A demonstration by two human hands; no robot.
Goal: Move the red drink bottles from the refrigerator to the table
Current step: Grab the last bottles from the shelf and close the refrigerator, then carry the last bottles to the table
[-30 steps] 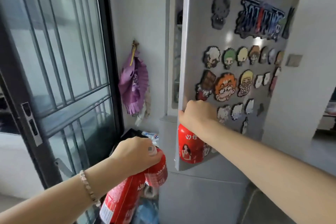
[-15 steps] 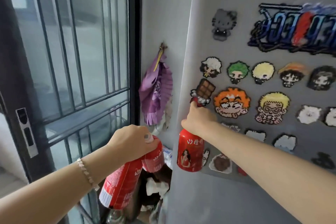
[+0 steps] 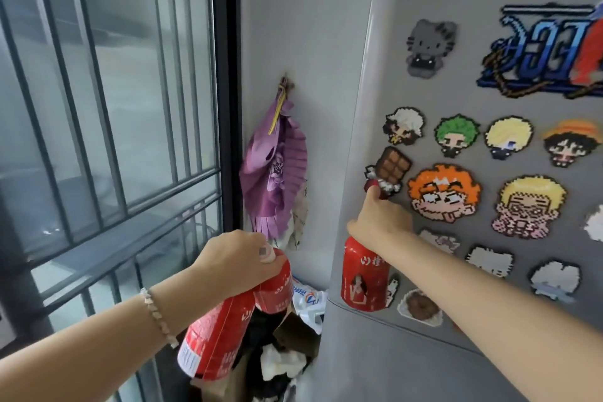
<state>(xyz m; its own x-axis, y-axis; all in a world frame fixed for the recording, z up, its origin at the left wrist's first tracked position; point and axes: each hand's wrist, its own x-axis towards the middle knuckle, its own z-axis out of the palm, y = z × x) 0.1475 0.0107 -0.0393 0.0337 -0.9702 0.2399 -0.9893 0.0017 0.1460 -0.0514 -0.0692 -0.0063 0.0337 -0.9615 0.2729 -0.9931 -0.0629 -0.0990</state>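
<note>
My left hand (image 3: 239, 259) grips two red drink bottles by their tops: one (image 3: 212, 339) hangs slanting down to the left, the other (image 3: 277, 287) sits just right of it. My right hand (image 3: 380, 223) holds a third red bottle (image 3: 363, 277) by its top, upright, while its forefinger presses against the grey refrigerator door (image 3: 440, 352) near the door's left edge. The door looks shut against the body. The table is not in view.
The door carries several pixel-bead magnets (image 3: 443, 192). A purple pleated ornament (image 3: 277, 170) hangs on the wall left of the refrigerator. A bin with crumpled rubbish (image 3: 287, 359) stands below it. A barred glass door (image 3: 107, 108) fills the left.
The refrigerator door has swung shut under my right hand, hiding the inside. My view has moved closer to the door. All three bottles stay in my hands.
</note>
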